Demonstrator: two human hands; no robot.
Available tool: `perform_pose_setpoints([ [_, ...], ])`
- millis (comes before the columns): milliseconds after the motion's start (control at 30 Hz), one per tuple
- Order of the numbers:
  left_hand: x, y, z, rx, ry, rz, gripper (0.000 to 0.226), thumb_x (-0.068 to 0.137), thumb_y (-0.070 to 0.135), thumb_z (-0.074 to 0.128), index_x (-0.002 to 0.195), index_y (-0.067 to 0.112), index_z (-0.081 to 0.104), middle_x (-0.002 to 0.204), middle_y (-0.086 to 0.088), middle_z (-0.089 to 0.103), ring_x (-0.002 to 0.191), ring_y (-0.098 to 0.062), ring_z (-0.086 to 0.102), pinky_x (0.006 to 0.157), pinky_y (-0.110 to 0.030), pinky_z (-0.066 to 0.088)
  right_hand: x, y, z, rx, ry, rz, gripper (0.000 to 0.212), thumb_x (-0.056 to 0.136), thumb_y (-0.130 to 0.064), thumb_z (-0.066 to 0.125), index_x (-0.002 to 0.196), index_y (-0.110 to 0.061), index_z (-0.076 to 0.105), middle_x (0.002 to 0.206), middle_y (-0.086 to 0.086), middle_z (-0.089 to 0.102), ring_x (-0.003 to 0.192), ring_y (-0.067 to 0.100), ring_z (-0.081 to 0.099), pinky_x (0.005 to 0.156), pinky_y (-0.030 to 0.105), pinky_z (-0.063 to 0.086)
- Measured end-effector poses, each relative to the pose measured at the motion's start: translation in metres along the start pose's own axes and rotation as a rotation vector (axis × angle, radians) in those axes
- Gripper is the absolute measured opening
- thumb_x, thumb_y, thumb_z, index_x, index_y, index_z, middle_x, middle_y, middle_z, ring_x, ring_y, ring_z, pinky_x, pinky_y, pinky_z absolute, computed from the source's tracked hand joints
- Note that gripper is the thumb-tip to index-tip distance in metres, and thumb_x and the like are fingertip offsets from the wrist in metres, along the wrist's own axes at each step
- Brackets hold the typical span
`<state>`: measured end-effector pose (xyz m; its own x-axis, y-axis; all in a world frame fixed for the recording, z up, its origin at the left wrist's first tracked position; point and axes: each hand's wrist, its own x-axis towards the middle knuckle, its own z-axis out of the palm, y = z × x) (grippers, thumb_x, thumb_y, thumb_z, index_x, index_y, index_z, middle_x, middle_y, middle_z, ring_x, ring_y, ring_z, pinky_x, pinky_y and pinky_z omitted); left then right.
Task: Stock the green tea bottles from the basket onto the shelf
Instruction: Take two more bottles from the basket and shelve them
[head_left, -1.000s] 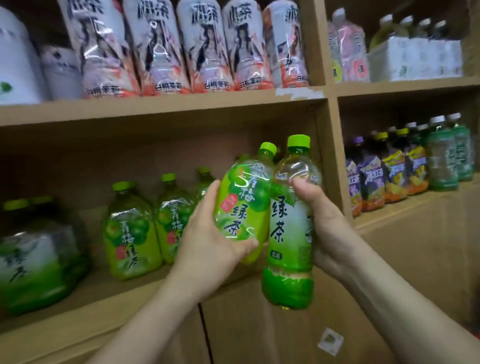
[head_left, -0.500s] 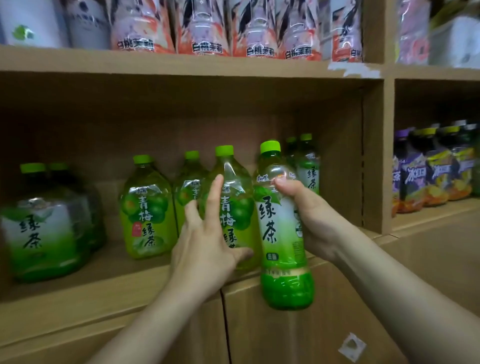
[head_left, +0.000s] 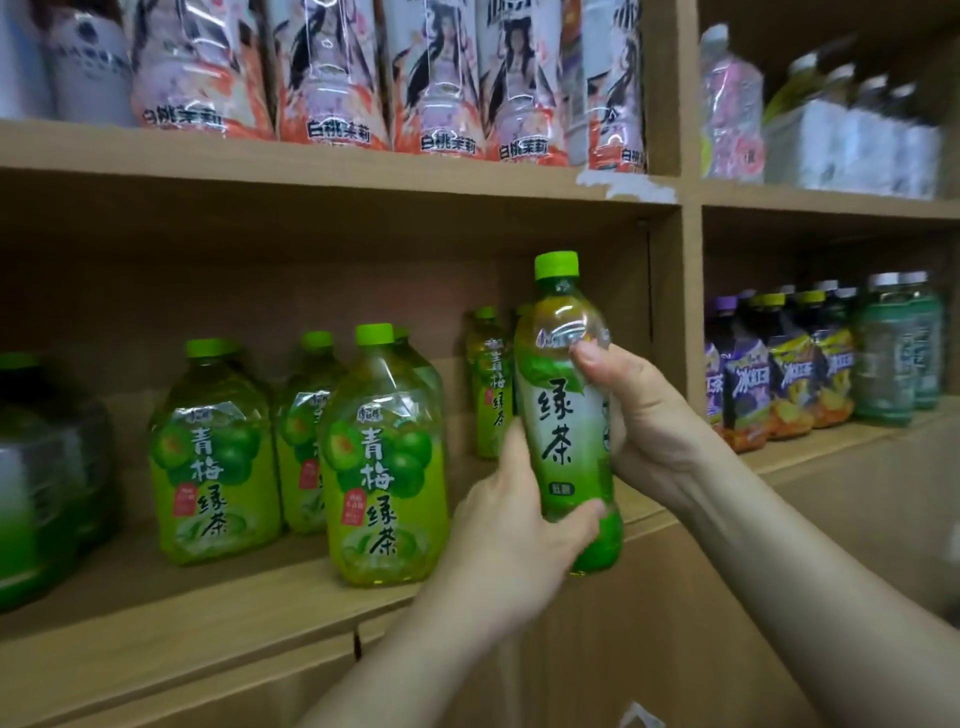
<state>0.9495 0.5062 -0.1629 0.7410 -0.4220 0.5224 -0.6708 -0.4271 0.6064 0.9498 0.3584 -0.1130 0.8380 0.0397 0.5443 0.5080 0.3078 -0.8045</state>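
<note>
Head view. A slim, clear plastic green tea bottle (head_left: 563, 415) with a white-and-green label and a bright green cap (head_left: 557, 265) stands upright between the two hands, both clamped on it. The right hand (head_left: 644, 421) grips the bottle's upper half from the right, its thumb (head_left: 587, 358) pressed on the clear shoulder just above the label. The left hand (head_left: 509, 535) grips the lower half from the left, its thumb (head_left: 584, 512) laid across the label's bottom edge; its other fingers are hidden behind the bottle. The cap rises well above both hands, and the green base shows below the left thumb, in front of the front edge of the light wooden shelf (head_left: 208, 613).

Left of the left hand, squat clear plum green tea bottles (head_left: 384, 467) with yellow-green labels stand on the shelf board; another, slimmer one (head_left: 491, 379) stands just behind the held bottle. Right of the right hand, past the wooden upright divider (head_left: 691, 312), is a row of purple and yellow labelled bottles (head_left: 779, 374). Above both hands, the next board carries pink-and-orange labelled bottles (head_left: 332, 78).
</note>
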Motion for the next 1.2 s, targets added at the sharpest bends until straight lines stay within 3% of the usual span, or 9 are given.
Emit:
perform_pose_setpoints([
  [67, 0.014, -0.004, 0.012, -0.033, 0.03, -0.066, 0.066, 0.061, 0.056, 0.072, 0.116, 0.039, 0.041, 0.112, 0.009, 0.065, 0.103, -0.016, 0.063, 0.088, -0.039, 0.053, -0.002, 0.005, -0.011, -0.004, 0.026, 0.014, 0.061, 0.079, -0.028, 0.073, 0.13, -0.002, 0.053, 0.134, 0.029, 0.052, 0.119, 0.044, 0.053, 0.106, 0.058, 0.039],
  [167, 0.028, -0.002, 0.022, 0.135, 0.076, -0.104, 0.058, 0.066, 0.056, 0.074, 0.108, 0.033, 0.042, 0.109, 0.006, 0.066, 0.099, -0.02, 0.064, 0.082, -0.039, 0.053, -0.007, 0.009, -0.026, -0.059, 0.169, 0.04, 0.05, 0.08, -0.033, 0.07, 0.125, -0.012, 0.062, 0.124, 0.015, 0.065, 0.115, 0.031, 0.06, 0.099, 0.048, 0.046],
  [333, 0.066, -0.008, 0.036, 0.422, 0.133, -0.203, 0.059, 0.075, 0.054, 0.07, 0.1, 0.017, 0.032, 0.114, -0.01, 0.064, 0.103, -0.035, 0.061, 0.078, -0.037, 0.049, -0.015, 0.027, -0.051, -0.576, 0.321, 0.07, 0.041, 0.088, -0.016, 0.066, 0.128, -0.021, 0.057, 0.107, 0.005, 0.069, 0.094, 0.016, 0.066, 0.072, 0.028, 0.053],
  [500, 0.1, -0.018, 0.047, 0.451, 0.155, -0.32, 0.057, 0.075, 0.051, 0.071, 0.101, 0.013, 0.038, 0.109, -0.01, 0.065, 0.1, -0.032, 0.062, 0.071, -0.034, 0.044, -0.027, 0.051, -0.078, -0.999, 0.349, 0.15, 0.049, 0.088, -0.012, 0.061, 0.135, -0.023, 0.052, 0.119, 0.004, 0.065, 0.105, 0.018, 0.062, 0.098, 0.037, 0.048],
  [700, 0.129, -0.036, 0.062, 0.291, 0.214, -0.414, 0.063, 0.077, 0.04, 0.074, 0.121, 0.011, 0.04, 0.119, -0.01, 0.058, 0.11, -0.029, 0.056, 0.08, -0.035, 0.045, -0.011, 0.05, -0.089, -0.971, 0.266, 0.174, 0.055, 0.09, -0.013, 0.059, 0.141, -0.023, 0.044, 0.134, 0.002, 0.056, 0.121, 0.019, 0.053, 0.103, 0.039, 0.046],
  [867, 0.151, -0.048, 0.07, 0.269, 0.267, -0.495, 0.064, 0.076, 0.035, 0.076, 0.12, 0.01, 0.037, 0.12, -0.011, 0.058, 0.111, -0.032, 0.057, 0.084, -0.038, 0.046, 0.026, 0.056, -0.096, -0.879, 0.226, 0.167, 0.059, 0.09, -0.004, 0.052, 0.145, -0.021, 0.037, 0.143, 0.006, 0.049, 0.127, 0.022, 0.049, 0.105, 0.035, 0.043],
  [967, 0.161, -0.06, 0.069, 0.285, 0.297, -0.506, 0.066, 0.075, 0.035, 0.077, 0.117, 0.011, 0.034, 0.119, -0.012, 0.058, 0.108, -0.032, 0.058, 0.082, -0.039, 0.048, 0.047, 0.065, -0.092, -0.798, 0.227, 0.191, 0.068, 0.09, 0.0, 0.05, 0.149, -0.028, 0.029, 0.148, 0.008, 0.041, 0.127, 0.025, 0.048, 0.092, 0.026, 0.046],
  [1067, 0.167, -0.071, 0.07, 0.279, 0.313, -0.465, 0.061, 0.076, 0.034, 0.077, 0.113, 0.012, 0.033, 0.118, -0.011, 0.059, 0.107, -0.032, 0.058, 0.08, -0.038, 0.047, 0.06, 0.081, -0.09, -0.816, 0.236, 0.191, 0.074, 0.087, 0.0, 0.052, 0.151, -0.025, 0.025, 0.153, 0.009, 0.033, 0.132, 0.028, 0.044, 0.105, 0.035, 0.043],
  [1200, 0.17, -0.078, 0.067, 0.223, 0.339, -0.418, 0.063, 0.071, 0.034, 0.08, 0.112, 0.015, 0.036, 0.117, -0.009, 0.06, 0.106, -0.032, 0.059, 0.082, -0.039, 0.048, 0.066, 0.086, -0.092, -0.775, 0.314, 0.204, 0.065, 0.085, -0.004, 0.06, 0.144, -0.015, 0.035, 0.13, 0.008, 0.054, 0.124, 0.027, 0.051, 0.105, 0.037, 0.042],
])
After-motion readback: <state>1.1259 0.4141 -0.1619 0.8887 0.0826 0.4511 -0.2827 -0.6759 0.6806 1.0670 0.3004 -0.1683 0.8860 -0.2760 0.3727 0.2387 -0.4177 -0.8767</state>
